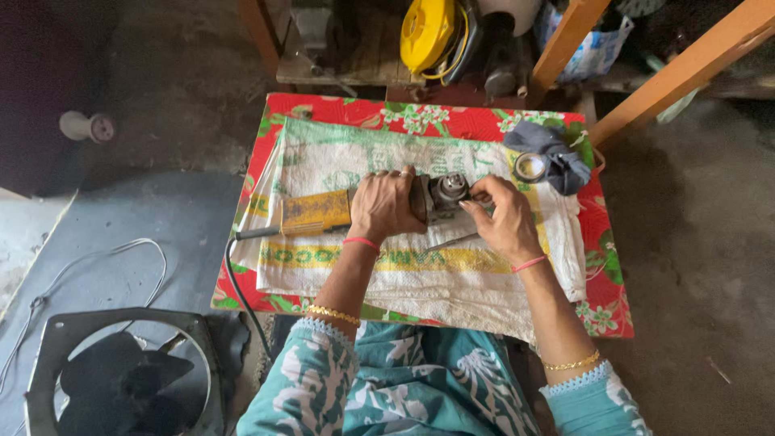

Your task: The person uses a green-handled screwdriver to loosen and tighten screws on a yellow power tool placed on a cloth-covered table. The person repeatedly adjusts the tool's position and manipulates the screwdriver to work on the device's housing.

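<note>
One angle grinder [387,206] lies across the middle of the desk [613,315], on a white woven sack [420,278] spread over a red flowered cloth. Its yellow body points toward the desk's left edge and its grey gear head toward the right. The left hand [386,206] is clenched around the grinder's neck, pinning it down. The right hand [504,216] has its fingertips at the gear head, pinching something small there; what exactly it pinches is too small to tell.

As far as can be judged, the work on the head is under way, not finished: no disc or guard sits on the spindle, the head stands bare, and the black cord [242,299] trails off the desk's left edge toward the floor.

Counted: one grinder, two hands at it, one thin metal tool [452,241] lying on the sack just below the head, one roll of tape [529,167] near the far right corner, touching one dark blue rag [557,153]. On the floor by the near left corner sits one square-framed exhaust fan [121,379]; beyond the far edge, one yellow round-cased machine [428,32].
</note>
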### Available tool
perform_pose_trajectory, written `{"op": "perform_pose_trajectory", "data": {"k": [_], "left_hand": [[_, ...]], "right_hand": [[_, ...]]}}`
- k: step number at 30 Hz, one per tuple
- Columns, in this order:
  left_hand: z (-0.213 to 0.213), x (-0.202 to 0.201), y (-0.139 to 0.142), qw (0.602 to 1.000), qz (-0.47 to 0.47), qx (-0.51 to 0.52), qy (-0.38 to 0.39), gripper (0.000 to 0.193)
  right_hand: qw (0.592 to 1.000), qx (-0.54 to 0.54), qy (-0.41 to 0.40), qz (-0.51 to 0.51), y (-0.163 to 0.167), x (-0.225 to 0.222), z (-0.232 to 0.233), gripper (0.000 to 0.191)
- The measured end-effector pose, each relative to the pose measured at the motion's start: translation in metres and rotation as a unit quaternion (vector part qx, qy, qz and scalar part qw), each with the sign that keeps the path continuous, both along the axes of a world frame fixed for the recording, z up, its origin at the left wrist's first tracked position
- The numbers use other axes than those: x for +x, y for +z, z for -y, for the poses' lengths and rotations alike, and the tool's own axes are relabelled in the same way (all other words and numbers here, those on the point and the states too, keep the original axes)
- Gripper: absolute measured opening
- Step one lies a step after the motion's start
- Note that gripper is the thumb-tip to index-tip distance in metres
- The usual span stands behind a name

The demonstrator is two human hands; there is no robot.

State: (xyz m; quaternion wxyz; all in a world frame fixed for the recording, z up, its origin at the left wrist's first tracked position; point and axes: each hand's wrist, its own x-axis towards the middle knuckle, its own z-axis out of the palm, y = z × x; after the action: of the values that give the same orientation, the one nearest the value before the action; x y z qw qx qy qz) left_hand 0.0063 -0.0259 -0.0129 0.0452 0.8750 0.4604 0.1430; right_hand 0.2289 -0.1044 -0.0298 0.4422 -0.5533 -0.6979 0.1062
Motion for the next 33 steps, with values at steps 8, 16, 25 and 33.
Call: {"op": "perform_pose_trajectory", "data": {"k": [8, 16, 25, 33], "left_hand": [[0.002, -0.001, -0.002, 1.0, 0.008, 0.009, -0.004, 0.089], [0.001, 0.0, 0.003, 1.0, 0.005, 0.014, -0.001, 0.088], [-0.001, 0.001, 0.001, 1.0, -0.019, 0.005, 0.006, 0.093], [-0.003, 0.002, 0.006, 0.999, -0.043, -0.011, -0.01, 0.101]], "right_hand": [[1.0, -0.005, -0.002, 0.027, -0.002, 0.002, -0.002, 0.014], [0.999, 0.026, 0.005, 0.022, 0.002, 0.001, 0.002, 0.019], [1.0, -0.014, -0.009, 0.017, -0.001, 0.002, -0.006, 0.014], [0.998, -0.059, -0.006, -0.012, 0.008, 0.003, -0.004, 0.025]]}}
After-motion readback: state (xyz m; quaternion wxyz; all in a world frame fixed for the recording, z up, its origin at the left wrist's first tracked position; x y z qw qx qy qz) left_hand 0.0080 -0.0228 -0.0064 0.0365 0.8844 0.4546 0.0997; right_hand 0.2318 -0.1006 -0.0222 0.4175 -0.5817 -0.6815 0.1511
